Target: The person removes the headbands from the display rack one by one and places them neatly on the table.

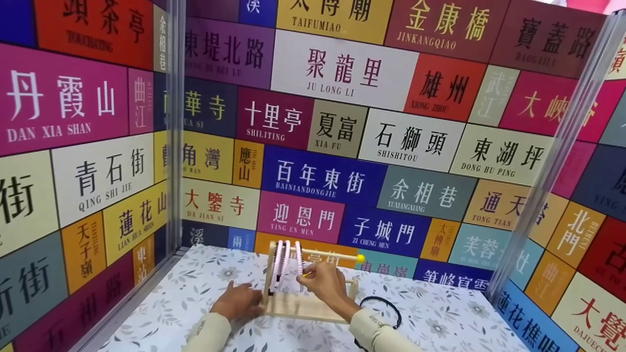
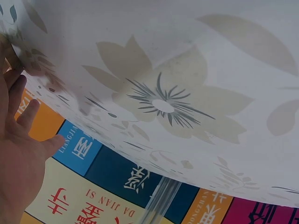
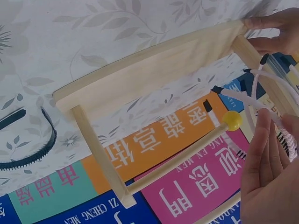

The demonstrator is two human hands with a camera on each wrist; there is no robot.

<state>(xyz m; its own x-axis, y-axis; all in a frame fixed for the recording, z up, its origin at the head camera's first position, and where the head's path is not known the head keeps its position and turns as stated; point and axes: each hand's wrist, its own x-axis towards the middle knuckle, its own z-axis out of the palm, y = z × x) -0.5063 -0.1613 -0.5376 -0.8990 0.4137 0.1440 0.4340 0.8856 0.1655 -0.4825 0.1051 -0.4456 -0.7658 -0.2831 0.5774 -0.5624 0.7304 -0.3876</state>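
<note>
A pale wooden headband stand (image 1: 305, 305) stands on the table, with a yellow-tipped rod (image 1: 337, 255) at its top and a second, lower one with a yellow ball (image 3: 231, 120). Several pale pink headbands (image 1: 279, 264) with black tips hang near its left post. My right hand (image 1: 325, 283) pinches one headband (image 3: 254, 100) beside the lower yellow ball. At the left end of the base, my left hand (image 1: 239, 300) holds the wood between thumb and fingers, some fingers spread in the left wrist view. My right palm hides part of the headbands in the right wrist view.
A black toothed headband (image 1: 398, 313) lies on the table right of the stand, partly behind my right sleeve. The table wears a white floral cloth (image 1: 195, 278). Panels of colourful place-name signs (image 1: 313, 171) rise close behind and at both sides.
</note>
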